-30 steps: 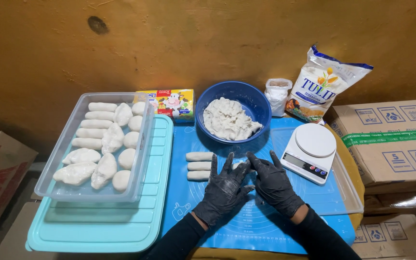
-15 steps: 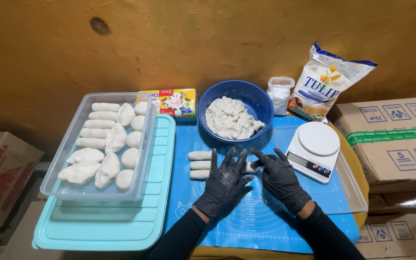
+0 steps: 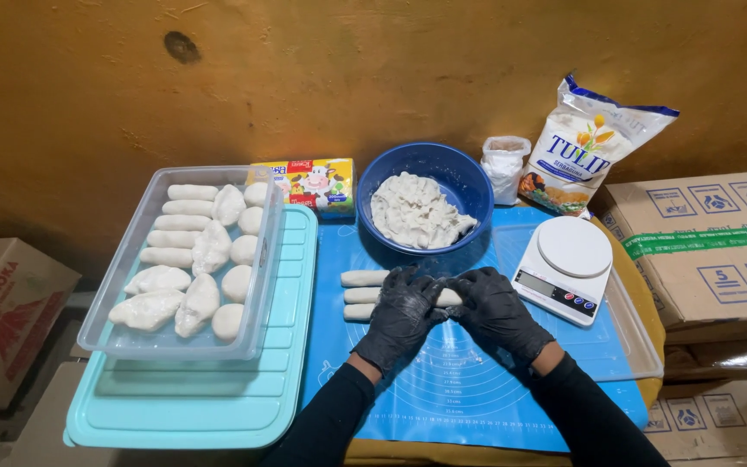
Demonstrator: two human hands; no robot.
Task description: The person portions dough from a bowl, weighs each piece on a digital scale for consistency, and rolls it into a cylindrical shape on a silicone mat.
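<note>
Both hands, in black gloves, are lying side by side at centre frame on the blue silicone mat (image 3: 477,389). The left hand (image 3: 401,318) and right hand (image 3: 499,313) are pressing flat over a white dough log (image 3: 448,297), fingers spread and curved down onto it; neither grip is closing round it, palms are covering most of the log. Only a short pale stretch is showing between the two hands.

Just left of the left hand, three finished dough logs (image 3: 361,294) are lying in a stack of rows, their right ends touching or hidden under the fingers. Directly above the hands, a round blue bowl (image 3: 464,177) is holding a lumpy mass of white dough (image 3: 417,212); its rim is sitting close to the knuckles. At right, a white kitchen scale (image 3: 564,268) is crowding the right hand's outer side.

At left, a clear plastic tray (image 3: 261,259) is resting on a teal lid (image 3: 218,406), filled with smooth shaped dough pieces (image 3: 201,251). Along the wall, a yellow carton (image 3: 313,182), a small tied plastic bag (image 3: 505,164) and a flour bag (image 3: 594,147) are standing. Cardboard boxes (image 3: 702,233) are closing off the right edge.

Open mat is lying only toward the bottom of the frame, below the wrists
</note>
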